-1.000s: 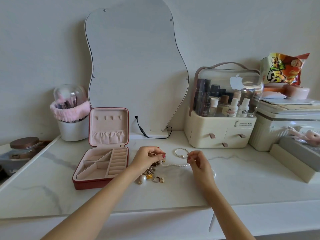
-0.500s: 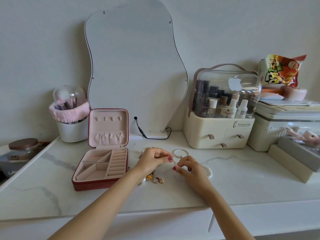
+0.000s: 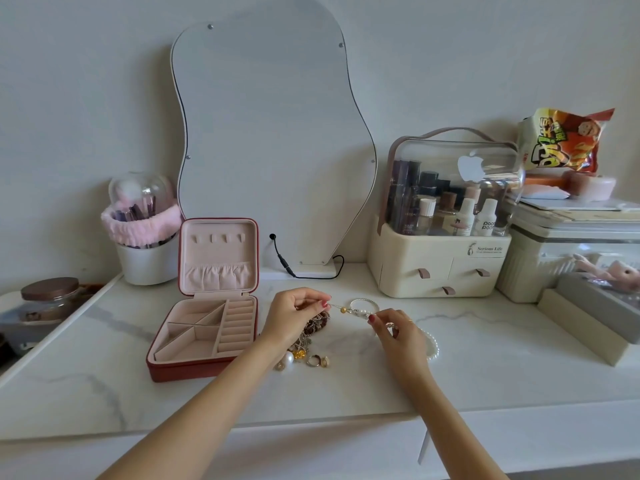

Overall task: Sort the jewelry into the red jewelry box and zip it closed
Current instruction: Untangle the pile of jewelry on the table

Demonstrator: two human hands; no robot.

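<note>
Fingers: left hand [image 3: 294, 315] and right hand [image 3: 398, 332] each pinch one end of a beaded chain [image 3: 349, 310], held just right of the box [image 3: 204, 341].
Box: open, compartments bare.
Risk: chain could snag the heap [image 3: 304, 348] under it.
Count: one box, two rings, one pearl strand [image 3: 432, 344].

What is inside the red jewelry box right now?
The red jewelry box stands open. Its pink tray compartments and ring slots show no jewelry. The lid's gathered pocket hides whatever it holds. The near wall covers a strip of the tray floor.
</note>
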